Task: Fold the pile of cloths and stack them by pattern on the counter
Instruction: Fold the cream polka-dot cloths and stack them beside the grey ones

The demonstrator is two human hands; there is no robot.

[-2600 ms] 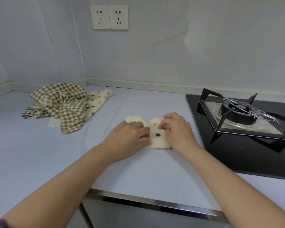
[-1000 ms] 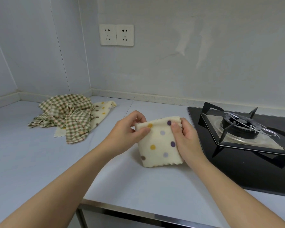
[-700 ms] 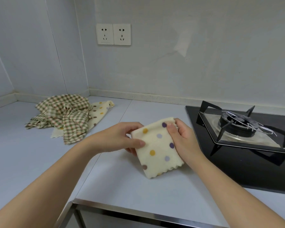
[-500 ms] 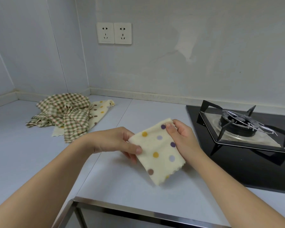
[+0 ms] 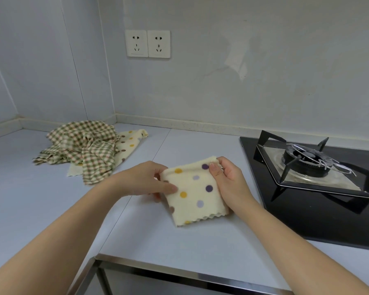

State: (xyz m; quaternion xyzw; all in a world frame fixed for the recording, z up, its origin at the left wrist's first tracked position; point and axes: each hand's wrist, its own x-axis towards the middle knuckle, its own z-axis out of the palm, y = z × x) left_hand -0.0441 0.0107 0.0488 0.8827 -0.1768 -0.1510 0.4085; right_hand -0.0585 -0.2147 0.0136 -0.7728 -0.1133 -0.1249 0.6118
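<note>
A folded cream cloth with coloured polka dots point(image 5: 195, 191) hangs just above the pale counter point(image 5: 179, 241), held between both hands. My left hand point(image 5: 146, 180) pinches its left edge with thumb on top and fingers behind. My right hand point(image 5: 227, 177) pinches its upper right corner. At the back left lies a crumpled pile: green-checked cloths point(image 5: 83, 145) lie on top of another cream dotted cloth point(image 5: 129, 142).
A black gas hob point(image 5: 320, 201) with a burner and pan stand point(image 5: 307, 160) takes up the right side of the counter. The steel front edge point(image 5: 179, 273) of the counter runs below my arms. Two wall sockets point(image 5: 147, 43) sit above the back corner.
Both hands lifted the folded dotted cloth off the counter, turned it upright, and now it tilts back down close to the surface.
</note>
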